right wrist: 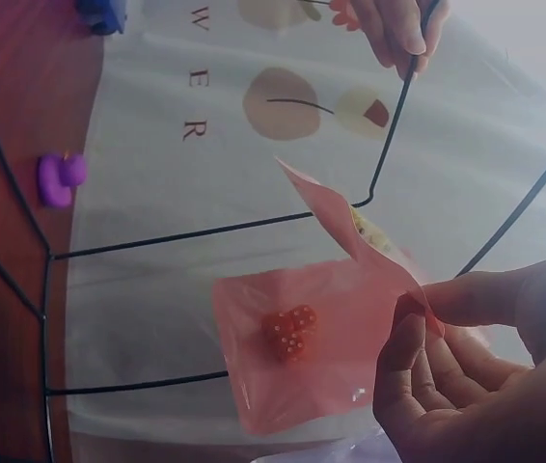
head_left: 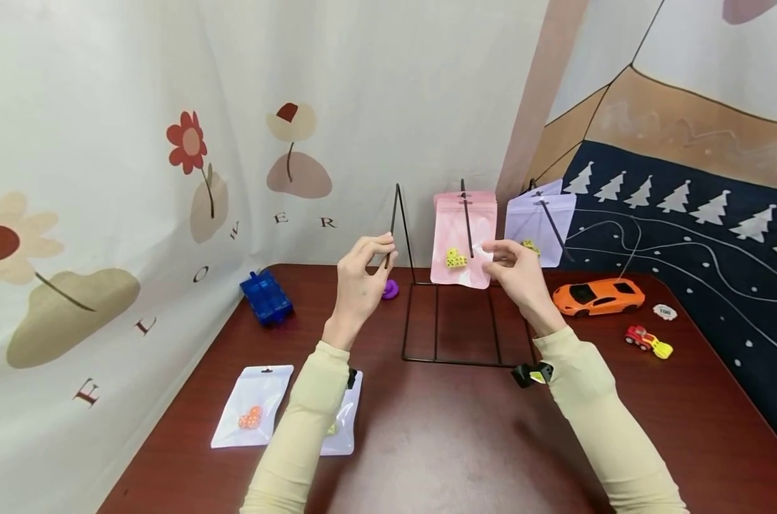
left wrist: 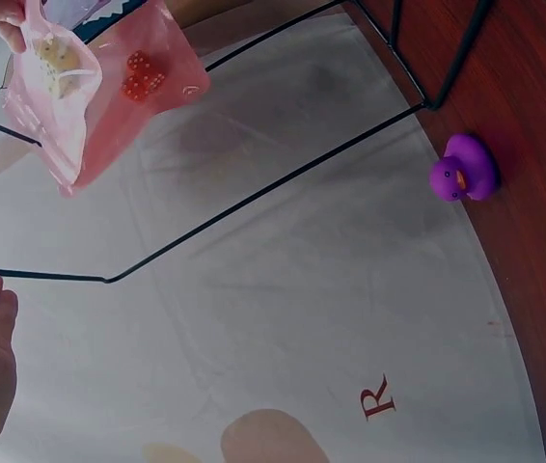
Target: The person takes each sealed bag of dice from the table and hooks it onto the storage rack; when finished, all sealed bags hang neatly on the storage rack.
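A black wire display rack [head_left: 453,363] with three hooks stands on the table. My left hand [head_left: 359,278] pinches the rack's left hook, which carries no bag. On the middle hook hang pink zip bags [head_left: 448,221]; the front one contains yellow dice [head_left: 455,261]. In the right wrist view, a pink bag behind it contains orange-red dice [right wrist: 290,333]. My right hand [head_left: 518,275] pinches the edge of the front pink bag between thumb and fingers, bending it away from the one behind. Purple zip bags [head_left: 535,221] hang from the right hook, with yellow dice partly hidden by my right hand.
White zip bags lie at the front left, one with orange dice [head_left: 250,418], another [head_left: 348,435] partly under my left sleeve. Around the rack are a blue toy [head_left: 268,296], a purple duck [left wrist: 466,169], an orange car [head_left: 599,297], a red-yellow toy vehicle [head_left: 648,341] and a white token [head_left: 665,312].
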Demonstrator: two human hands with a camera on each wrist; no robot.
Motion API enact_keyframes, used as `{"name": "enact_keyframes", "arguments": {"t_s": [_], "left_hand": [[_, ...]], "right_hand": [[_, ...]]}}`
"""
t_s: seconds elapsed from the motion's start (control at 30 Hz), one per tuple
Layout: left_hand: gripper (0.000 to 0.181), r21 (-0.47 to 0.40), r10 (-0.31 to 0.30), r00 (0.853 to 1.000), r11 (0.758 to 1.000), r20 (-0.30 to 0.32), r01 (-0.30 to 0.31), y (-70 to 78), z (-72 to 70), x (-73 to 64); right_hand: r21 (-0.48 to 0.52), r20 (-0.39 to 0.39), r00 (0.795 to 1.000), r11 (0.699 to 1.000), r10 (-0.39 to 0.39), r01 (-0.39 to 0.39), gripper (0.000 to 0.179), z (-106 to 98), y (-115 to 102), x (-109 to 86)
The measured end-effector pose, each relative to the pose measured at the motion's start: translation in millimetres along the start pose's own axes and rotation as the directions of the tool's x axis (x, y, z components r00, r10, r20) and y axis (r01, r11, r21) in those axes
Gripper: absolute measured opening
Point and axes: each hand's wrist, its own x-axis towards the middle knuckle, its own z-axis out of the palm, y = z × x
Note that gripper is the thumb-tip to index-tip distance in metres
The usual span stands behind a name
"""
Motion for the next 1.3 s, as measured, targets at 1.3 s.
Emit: {"name": "enact_keyframes", "arguments": {"t_s": [1.3], "left_hand": [[0.012,-0.021,0.028,1.000,0.999,-0.012,-0.028,1.8,-0.2,-0.7]], "right_hand": [[0.150,-0.106,0.990,0.983,-0.093,0.109,0.027,-5.7,10.0,-5.4]]}}
